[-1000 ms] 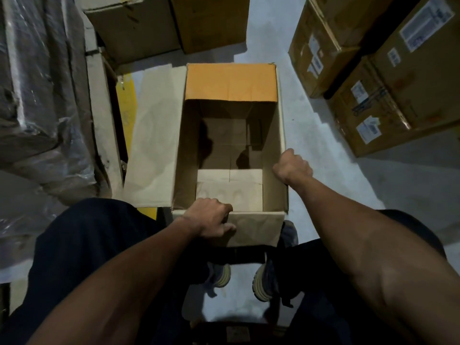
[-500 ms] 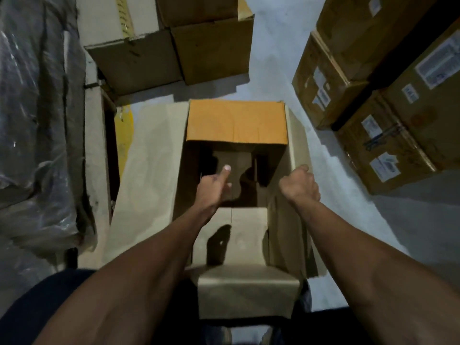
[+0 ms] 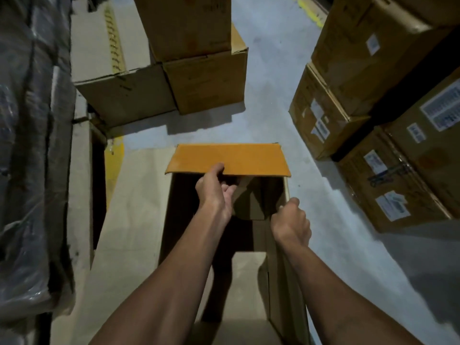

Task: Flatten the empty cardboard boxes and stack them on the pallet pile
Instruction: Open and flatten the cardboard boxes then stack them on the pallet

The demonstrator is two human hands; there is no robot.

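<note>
- Pale grey concrete floor (image 3: 286, 100), dimly lit, with soft shadows under the stacks; a yellow painted mark (image 3: 311, 11) at the top right
- Sealed brown cartons (image 3: 199, 78) stacked ahead; more cartons with white labels (image 3: 388, 175) stacked at the right
- Plastic-wrapped goods (image 3: 29, 170) piled high along the left edge; a yellow floor patch (image 3: 114, 160) beside them

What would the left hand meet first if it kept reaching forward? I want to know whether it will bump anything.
Probably the orange far flap of the open box: the left hand already has its thumb on that flap's near edge.
</note>
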